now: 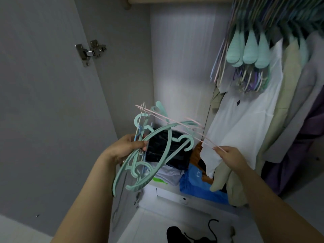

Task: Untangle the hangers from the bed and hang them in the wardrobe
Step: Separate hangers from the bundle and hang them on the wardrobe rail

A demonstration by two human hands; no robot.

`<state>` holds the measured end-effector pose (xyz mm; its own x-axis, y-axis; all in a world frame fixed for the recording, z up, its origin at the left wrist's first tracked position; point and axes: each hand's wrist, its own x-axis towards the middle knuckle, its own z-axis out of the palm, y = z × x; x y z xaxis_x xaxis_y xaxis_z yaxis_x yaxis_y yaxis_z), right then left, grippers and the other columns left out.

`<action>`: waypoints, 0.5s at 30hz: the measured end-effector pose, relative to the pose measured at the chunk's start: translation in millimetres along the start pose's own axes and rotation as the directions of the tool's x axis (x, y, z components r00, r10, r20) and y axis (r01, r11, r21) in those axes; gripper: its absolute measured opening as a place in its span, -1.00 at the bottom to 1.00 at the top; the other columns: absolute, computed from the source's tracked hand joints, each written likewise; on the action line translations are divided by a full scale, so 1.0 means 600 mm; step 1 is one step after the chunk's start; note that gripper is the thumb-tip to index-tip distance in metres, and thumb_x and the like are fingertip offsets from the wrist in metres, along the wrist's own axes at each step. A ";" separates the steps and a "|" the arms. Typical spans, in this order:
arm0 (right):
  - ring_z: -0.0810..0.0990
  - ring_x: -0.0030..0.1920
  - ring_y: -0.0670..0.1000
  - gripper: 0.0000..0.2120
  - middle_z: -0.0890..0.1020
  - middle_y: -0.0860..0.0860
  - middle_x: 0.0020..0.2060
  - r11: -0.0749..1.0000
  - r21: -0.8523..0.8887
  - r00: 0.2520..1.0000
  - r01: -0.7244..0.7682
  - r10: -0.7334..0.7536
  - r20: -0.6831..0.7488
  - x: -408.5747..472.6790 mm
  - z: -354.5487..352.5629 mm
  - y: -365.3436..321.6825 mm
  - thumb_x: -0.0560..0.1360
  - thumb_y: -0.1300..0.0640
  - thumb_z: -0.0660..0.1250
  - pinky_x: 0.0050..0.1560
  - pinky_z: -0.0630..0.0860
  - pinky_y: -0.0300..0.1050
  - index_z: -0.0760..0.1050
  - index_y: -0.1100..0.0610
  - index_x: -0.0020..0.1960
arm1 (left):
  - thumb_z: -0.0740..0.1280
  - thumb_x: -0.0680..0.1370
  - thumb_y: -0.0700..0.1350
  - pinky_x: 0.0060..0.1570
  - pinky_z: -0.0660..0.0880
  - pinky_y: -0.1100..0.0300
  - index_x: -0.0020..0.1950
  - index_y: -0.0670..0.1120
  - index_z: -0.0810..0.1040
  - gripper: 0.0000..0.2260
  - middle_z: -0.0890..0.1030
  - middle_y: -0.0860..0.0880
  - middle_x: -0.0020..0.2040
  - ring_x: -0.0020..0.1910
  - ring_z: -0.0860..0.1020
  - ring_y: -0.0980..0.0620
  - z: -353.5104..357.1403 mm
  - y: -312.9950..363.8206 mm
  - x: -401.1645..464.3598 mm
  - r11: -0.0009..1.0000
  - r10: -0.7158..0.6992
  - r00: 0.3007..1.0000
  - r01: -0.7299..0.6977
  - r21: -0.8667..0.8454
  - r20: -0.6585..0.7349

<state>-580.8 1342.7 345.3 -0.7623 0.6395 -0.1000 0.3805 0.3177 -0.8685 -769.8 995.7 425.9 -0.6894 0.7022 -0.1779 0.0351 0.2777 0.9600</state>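
A knot of hangers (140, 151) sits in mid-air in front of the open wardrobe (182, 58), held between both hands. The left hand (122, 148) is clenched round the middle of the bundle, mostly thick mint-green plastic hangers with a few thin blue ones tucked in. The right hand (229, 155) pinches the end of a thin pink hanger (175, 123), fingers curled on the wire.

The pink hanger's long axis runs on a slant from upper left, where its hook end is caught among the green hooks, down to the right hand's grip at lower right. The green hangers lie roughly crosswise to it, their arms sweeping from lower left up to upper right, hooks curling various ways.

As for progress, a thick row of hangers (249, 55) already hangs on the rail at the wardrobe's upper right corner, beside the hanging clothes (245, 109), so much seems done. The bundle in hand is not yet separated; freeing the pink one looks like the step in hand, with several left to part and hang.

Below, folded clothes (175, 155) lie piled on the wardrobe's lower shelf.
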 end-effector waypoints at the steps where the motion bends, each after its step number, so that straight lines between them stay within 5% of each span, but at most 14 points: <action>1: 0.58 -0.01 0.00 -0.86 0.65 -0.05 -0.05 1.000 -0.014 1.000 0.015 -0.015 0.006 0.004 -0.007 0.010 0.52 -0.04 0.33 0.03 0.47 -0.12 0.64 -0.05 -0.02 | 0.41 0.48 -0.06 -0.26 0.45 0.14 -0.31 -0.16 0.60 -0.78 0.57 -0.06 -0.36 -0.39 0.51 0.02 -0.006 -0.004 -0.002 1.000 0.007 0.999 -0.006 -0.010 0.034; 5: 0.56 0.07 0.06 -0.77 0.61 0.11 0.11 0.992 -0.100 0.997 0.076 -0.076 0.004 0.005 -0.027 0.040 0.53 0.20 0.35 0.22 0.45 -0.02 0.55 0.13 0.18 | 0.36 0.52 0.10 0.01 0.43 0.05 -0.06 -0.47 0.50 -0.45 0.58 0.03 -0.36 -0.23 0.56 0.12 -0.035 -0.026 -0.011 0.999 0.020 0.993 -0.025 0.042 0.117; 8: 0.57 0.10 0.09 -0.71 0.60 0.06 0.11 0.930 -0.321 0.977 0.178 -0.207 -0.058 -0.001 -0.033 0.050 0.52 0.17 0.35 0.20 0.48 0.04 0.53 0.10 0.25 | 0.28 0.56 0.16 0.24 0.35 -0.07 -0.27 -0.30 0.48 -0.49 0.54 0.00 -0.38 -0.20 0.55 0.16 -0.051 -0.043 -0.021 0.993 0.033 0.964 -0.061 0.098 0.264; 12: 0.57 0.11 0.13 -0.69 0.62 0.12 0.11 0.904 -0.378 0.965 0.202 -0.250 -0.082 0.006 -0.037 0.050 0.53 0.19 0.32 0.18 0.50 0.09 0.53 0.11 0.26 | 0.35 0.50 0.12 0.08 0.41 0.18 -0.20 -0.33 0.50 -0.53 0.57 0.02 -0.38 -0.27 0.54 0.12 -0.048 -0.056 -0.036 0.988 -0.045 0.917 -0.018 0.156 0.397; 15: 0.58 0.11 0.14 -0.69 0.61 0.17 0.12 0.928 -0.300 0.968 0.219 -0.246 -0.054 0.024 -0.039 0.039 0.52 0.28 0.33 0.24 0.47 0.00 0.54 0.18 0.26 | 0.32 0.54 -0.01 -0.01 0.45 0.18 -0.17 -0.32 0.48 -0.65 0.56 -0.03 -0.38 -0.31 0.50 0.05 -0.037 -0.068 -0.043 0.987 -0.081 0.872 0.003 0.159 0.483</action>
<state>-570.6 1376.0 335.1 -0.8032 0.5783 0.1430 0.3432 0.6454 -0.6824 -769.6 951.7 396.3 -0.2544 0.9065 -0.3370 0.1477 0.3808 0.9128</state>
